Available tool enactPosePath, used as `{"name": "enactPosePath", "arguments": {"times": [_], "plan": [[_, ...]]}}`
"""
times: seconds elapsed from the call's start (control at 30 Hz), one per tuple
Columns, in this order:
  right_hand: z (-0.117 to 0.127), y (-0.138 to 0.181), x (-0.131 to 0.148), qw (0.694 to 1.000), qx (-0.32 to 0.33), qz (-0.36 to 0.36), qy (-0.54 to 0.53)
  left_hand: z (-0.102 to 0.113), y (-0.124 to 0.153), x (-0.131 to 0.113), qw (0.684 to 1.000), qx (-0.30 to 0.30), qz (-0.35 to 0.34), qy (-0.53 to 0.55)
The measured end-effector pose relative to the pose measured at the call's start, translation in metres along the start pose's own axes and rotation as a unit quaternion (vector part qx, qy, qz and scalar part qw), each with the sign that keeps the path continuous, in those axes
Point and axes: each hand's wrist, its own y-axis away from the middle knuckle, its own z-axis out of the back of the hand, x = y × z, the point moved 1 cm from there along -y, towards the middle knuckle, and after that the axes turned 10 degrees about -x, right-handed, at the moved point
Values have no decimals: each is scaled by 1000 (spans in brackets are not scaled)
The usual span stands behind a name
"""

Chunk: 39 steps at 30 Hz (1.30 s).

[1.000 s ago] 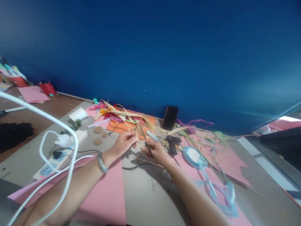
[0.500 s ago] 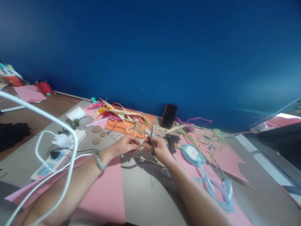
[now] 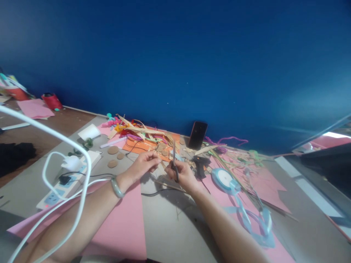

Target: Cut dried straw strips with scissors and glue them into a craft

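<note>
My right hand (image 3: 183, 175) is closed round a pair of dark scissors (image 3: 174, 160), blades pointing up and away. My left hand (image 3: 144, 165), with a green bangle (image 3: 116, 187) on the wrist, pinches a thin straw-coloured strip (image 3: 161, 164) just left of the blades. Both hands hover over a grey table (image 3: 164, 226), close together. A long thin stick (image 3: 168, 185) lies on the table under them.
Pink paper sheets (image 3: 123, 223) lie near me. A pile of straw strips and pipe cleaners on orange paper (image 3: 145, 140), a black phone (image 3: 198, 135), a black glue gun (image 3: 199, 164), a light blue ribbon spool (image 3: 225, 179), a power strip (image 3: 68, 179) and a white cable (image 3: 79, 182) surround the hands.
The scissors swung from tilted left to upright. The hands came together half a second ago and have since drawn slightly apart, the left hand lifting a little.
</note>
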Motion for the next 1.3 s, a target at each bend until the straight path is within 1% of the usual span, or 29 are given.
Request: {"name": "enactPosePath", "arguments": {"times": [0.17, 0.4, 0.5, 0.57, 0.73, 0.8, 0.87, 0.97, 1.07, 1.17, 1.23, 1.3], "plan": [[-2, 1, 1, 1000, -10, -3, -18, -3, 1, 1, 999, 39, -12, -25], [-4, 0, -4, 999, -31, -13, -11, -5, 4, -3, 999, 35, 9, -15], [-1, 0, -1, 1000, -28, -13, 2, -4, 3, -2, 1000, 18, 15, -11], [2, -1, 3, 1000, -3, -6, 22, -2, 1, -1, 1000, -3, 20, 9], [6, -2, 6, 991, 103, 13, 85, 5, -3, -1, 996, -46, 23, 76], [5, -1, 4, 987, 121, 8, 106, 6, -3, -1, 995, -54, 17, 87], [3, 0, 2, 985, 123, -1, 120, 6, -4, 0, 994, -62, 15, 89], [-1, 1, -1, 984, 99, 0, 146, 6, -5, 2, 993, -71, 12, 89], [-2, 0, -2, 976, 22, 49, 209, 6, -5, 1, 993, -77, 4, 95], [0, 0, 0, 958, -45, 115, 257, 6, -5, 0, 991, -82, 3, 110], [2, 1, 2, 942, -72, 155, 287, 6, -4, -1, 989, -88, 11, 122], [4, 1, 2, 919, -95, 190, 331, 5, -4, -1, 986, -94, 23, 133]]}}
